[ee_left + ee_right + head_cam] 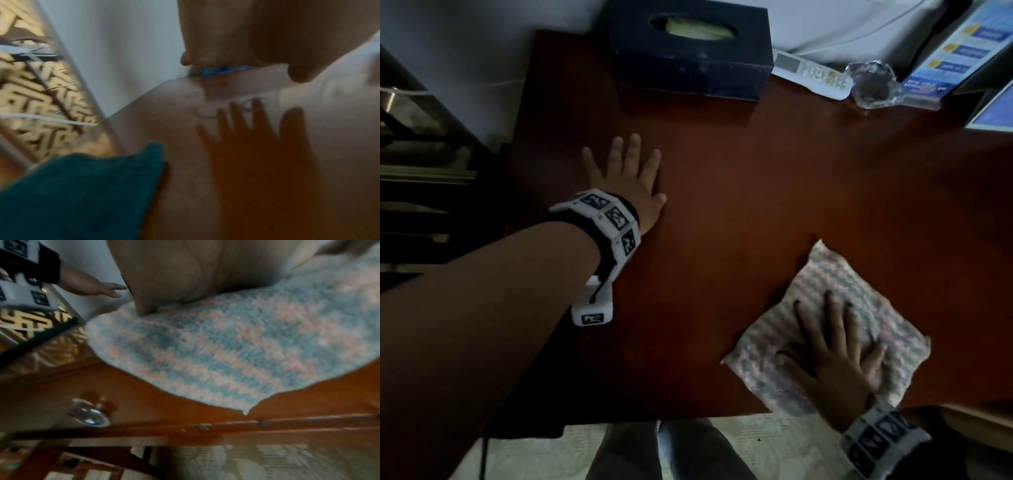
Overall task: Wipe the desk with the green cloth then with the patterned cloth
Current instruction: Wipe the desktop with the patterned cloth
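The patterned cloth (pixel 822 274), striped pink and blue-grey, lies flat near the front right of the red-brown desk (pixel 722 164). My right hand (pixel 835 349) presses on it with the fingers spread straight; the right wrist view shows that hand (pixel 195 269) on the cloth (pixel 226 345). My left hand (pixel 626 171) rests flat and open on the bare desk at the back left, holding nothing. The green cloth (pixel 82 194), dark teal, shows only in the left wrist view, lying on the desk behind and beside my left hand (pixel 236 32). In the head view my forearm hides it.
A dark tissue box (pixel 691 48) stands at the back edge. To its right lie a white remote (pixel 811 73), a clear glass object (pixel 873 84) and a blue leaflet stand (pixel 955 51). A drawer knob (pixel 90 415) sits below the desk's front edge.
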Action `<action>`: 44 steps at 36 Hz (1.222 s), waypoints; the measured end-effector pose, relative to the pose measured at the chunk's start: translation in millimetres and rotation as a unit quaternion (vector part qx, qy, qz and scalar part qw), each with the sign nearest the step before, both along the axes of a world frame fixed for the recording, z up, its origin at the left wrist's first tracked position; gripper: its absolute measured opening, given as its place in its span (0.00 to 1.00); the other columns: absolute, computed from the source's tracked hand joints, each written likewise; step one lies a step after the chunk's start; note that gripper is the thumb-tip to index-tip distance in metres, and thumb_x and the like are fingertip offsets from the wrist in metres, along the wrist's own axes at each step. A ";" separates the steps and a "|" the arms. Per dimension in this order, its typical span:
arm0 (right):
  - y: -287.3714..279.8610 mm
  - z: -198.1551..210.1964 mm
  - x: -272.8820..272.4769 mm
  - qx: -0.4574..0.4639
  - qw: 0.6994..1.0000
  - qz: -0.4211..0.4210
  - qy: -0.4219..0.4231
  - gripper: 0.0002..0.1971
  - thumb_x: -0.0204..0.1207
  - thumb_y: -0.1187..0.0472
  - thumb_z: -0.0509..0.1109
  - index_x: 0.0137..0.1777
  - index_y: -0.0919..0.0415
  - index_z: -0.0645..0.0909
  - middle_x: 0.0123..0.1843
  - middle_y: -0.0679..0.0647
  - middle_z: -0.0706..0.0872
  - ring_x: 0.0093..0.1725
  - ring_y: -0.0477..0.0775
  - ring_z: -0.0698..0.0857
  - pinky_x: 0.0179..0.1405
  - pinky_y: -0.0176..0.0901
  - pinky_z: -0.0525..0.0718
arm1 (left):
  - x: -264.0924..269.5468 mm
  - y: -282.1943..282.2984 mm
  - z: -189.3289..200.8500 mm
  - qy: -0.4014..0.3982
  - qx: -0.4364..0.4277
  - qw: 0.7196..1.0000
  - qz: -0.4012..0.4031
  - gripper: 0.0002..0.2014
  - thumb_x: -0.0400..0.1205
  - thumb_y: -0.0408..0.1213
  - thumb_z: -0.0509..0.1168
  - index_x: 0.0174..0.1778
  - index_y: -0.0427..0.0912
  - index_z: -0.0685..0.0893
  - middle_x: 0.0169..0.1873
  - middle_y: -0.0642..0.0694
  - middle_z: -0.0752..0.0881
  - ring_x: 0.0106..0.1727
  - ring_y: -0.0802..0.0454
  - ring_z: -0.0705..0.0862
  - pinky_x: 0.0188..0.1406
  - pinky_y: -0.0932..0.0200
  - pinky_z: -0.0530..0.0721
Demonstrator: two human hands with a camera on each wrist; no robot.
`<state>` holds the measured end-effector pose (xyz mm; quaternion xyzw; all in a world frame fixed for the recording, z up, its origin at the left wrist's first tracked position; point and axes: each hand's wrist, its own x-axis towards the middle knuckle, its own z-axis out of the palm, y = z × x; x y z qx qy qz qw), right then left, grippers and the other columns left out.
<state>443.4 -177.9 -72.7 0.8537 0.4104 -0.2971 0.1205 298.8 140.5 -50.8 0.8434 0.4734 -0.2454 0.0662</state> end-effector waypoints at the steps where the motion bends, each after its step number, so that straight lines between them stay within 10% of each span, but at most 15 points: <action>1: 6.5 0.8 -5.7 -0.002 1.000 -0.012 0.006 0.47 0.48 0.14 0.23 0.70 0.25 0.19 0.73 0.42 0.11 0.72 0.56 0.13 0.69 0.81 0.30 | 4.9 -5.1 1.2 -0.012 -0.007 1.000 -0.012 0.33 0.86 0.56 0.42 0.81 0.53 0.31 0.80 0.44 0.29 0.81 0.43 0.31 0.74 0.27 0.35; 16: 193.1 -19.2 31.3 0.057 0.990 0.131 0.010 0.35 0.73 0.25 0.48 0.75 0.23 0.32 0.80 0.41 0.22 0.80 0.55 0.25 0.68 0.84 0.31 | 25.6 -33.5 -23.7 -0.026 -0.123 0.992 0.005 0.30 0.87 0.55 0.37 0.78 0.57 0.25 0.76 0.51 0.21 0.79 0.46 0.25 0.76 0.29 0.35; 25: 210.2 -32.6 181.7 0.064 0.996 -0.025 -0.057 0.45 0.54 0.11 0.38 0.73 0.19 0.33 0.83 0.43 0.31 0.81 0.60 0.29 0.79 0.69 0.36 | 23.4 -30.0 -28.7 -0.036 -0.145 0.989 0.007 0.31 0.86 0.58 0.36 0.77 0.58 0.23 0.75 0.50 0.19 0.77 0.46 0.22 0.73 0.30 0.30; 31: 188.2 -25.0 114.1 0.138 0.987 -0.019 -0.076 0.41 0.72 0.28 0.58 0.81 0.32 0.40 0.85 0.48 0.32 0.82 0.63 0.32 0.76 0.74 0.35 | 24.3 -30.1 -27.5 -0.038 -0.152 0.988 0.011 0.31 0.86 0.58 0.36 0.76 0.58 0.23 0.75 0.50 0.18 0.77 0.46 0.21 0.73 0.30 0.29; 37: 208.8 -28.2 52.4 0.110 0.982 0.152 -0.014 0.37 0.72 0.24 0.47 0.75 0.24 0.31 0.80 0.43 0.22 0.79 0.57 0.24 0.68 0.81 0.29 | 25.7 -31.8 -27.5 -0.028 -0.139 0.990 0.013 0.32 0.87 0.52 0.41 0.77 0.59 0.24 0.75 0.50 0.19 0.77 0.45 0.22 0.75 0.29 0.32; 44: 264.2 -33.4 116.7 0.137 0.980 0.140 -0.035 0.31 0.74 0.25 0.42 0.76 0.22 0.37 0.84 0.40 0.31 0.83 0.53 0.32 0.69 0.85 0.36 | 23.7 -30.2 -32.6 -0.041 -0.137 0.990 0.013 0.31 0.85 0.59 0.37 0.77 0.59 0.25 0.76 0.52 0.20 0.78 0.46 0.23 0.73 0.31 0.31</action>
